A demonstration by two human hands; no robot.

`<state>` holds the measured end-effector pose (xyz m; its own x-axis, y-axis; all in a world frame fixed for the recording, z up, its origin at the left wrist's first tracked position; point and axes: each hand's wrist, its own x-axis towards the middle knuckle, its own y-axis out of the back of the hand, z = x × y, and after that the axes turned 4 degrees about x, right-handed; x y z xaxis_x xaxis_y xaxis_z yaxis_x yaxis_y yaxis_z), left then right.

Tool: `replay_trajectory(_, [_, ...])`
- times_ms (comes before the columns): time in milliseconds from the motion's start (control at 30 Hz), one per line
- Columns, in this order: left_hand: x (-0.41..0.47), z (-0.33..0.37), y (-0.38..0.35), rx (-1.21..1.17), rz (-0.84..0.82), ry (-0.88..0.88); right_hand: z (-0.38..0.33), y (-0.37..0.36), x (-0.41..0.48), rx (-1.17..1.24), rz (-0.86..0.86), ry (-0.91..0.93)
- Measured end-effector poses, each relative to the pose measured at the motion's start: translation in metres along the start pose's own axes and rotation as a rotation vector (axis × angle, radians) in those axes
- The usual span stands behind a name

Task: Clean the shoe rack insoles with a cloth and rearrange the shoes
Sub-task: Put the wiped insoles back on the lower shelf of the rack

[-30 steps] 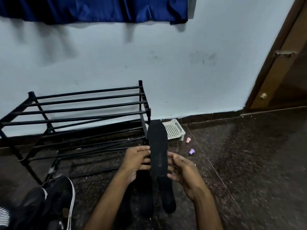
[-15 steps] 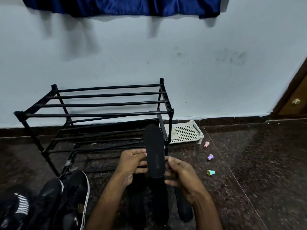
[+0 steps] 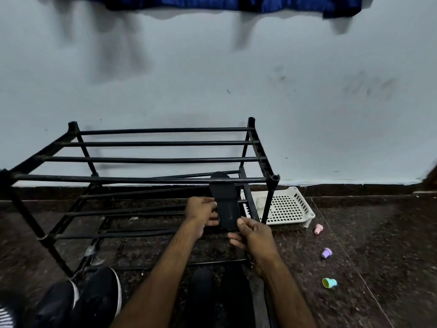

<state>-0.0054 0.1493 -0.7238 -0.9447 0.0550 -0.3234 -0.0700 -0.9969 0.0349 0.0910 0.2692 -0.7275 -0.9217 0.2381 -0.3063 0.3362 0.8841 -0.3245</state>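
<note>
Holding a black insole (image 3: 224,202) upright between both hands, the person sat facing a black shoe rack (image 3: 151,159) that stood against a pale wall (image 3: 236,79). The left hand (image 3: 202,213) gripped the insole's left edge with curled fingers. The right hand (image 3: 254,235) pinched its lower end between thumb and bent fingers. The insole's upper end reached the rack's front top bar near the right corner post; whether it touched the bar could not be told. Two more dark insoles (image 3: 203,292) lay on the speckled floor (image 3: 378,233) between the forearms. Black shoes (image 3: 94,297) sat at the lower left, beside the rack's front leg. A white perforated tray (image 3: 288,207) rested by the wall just right of the rack. Three small caps lay apart on the floor: pink (image 3: 318,228), purple (image 3: 326,252) and green (image 3: 329,282).
</note>
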Motion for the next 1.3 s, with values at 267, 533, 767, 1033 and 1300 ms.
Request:
replay_trajectory(267, [0.042,-0.015,-0.005,0.153,0.029,-0.024,0.018,0.003,0.043,0.016,0.070,0.002])
replay_trajectory(533, [0.045,-0.029,-0.004,0.191,0.018,-0.048,0.036,0.006,0.050,-0.128,0.151,0.078])
replay_trajectory(767, [0.029,-0.037,0.010,0.290,0.192,-0.180,0.046,0.014,0.029,-0.218,0.263,0.268])
replay_trajectory(1033, [-0.052,-0.091,-0.026,0.191,0.523,-0.430,0.082,0.093,-0.034,-0.093,0.533,0.191])
replay_trajectory(1300, [-0.115,-0.210,-0.110,0.764,-0.022,-0.038,0.164,0.209,-0.098,-0.258,0.754,-0.214])
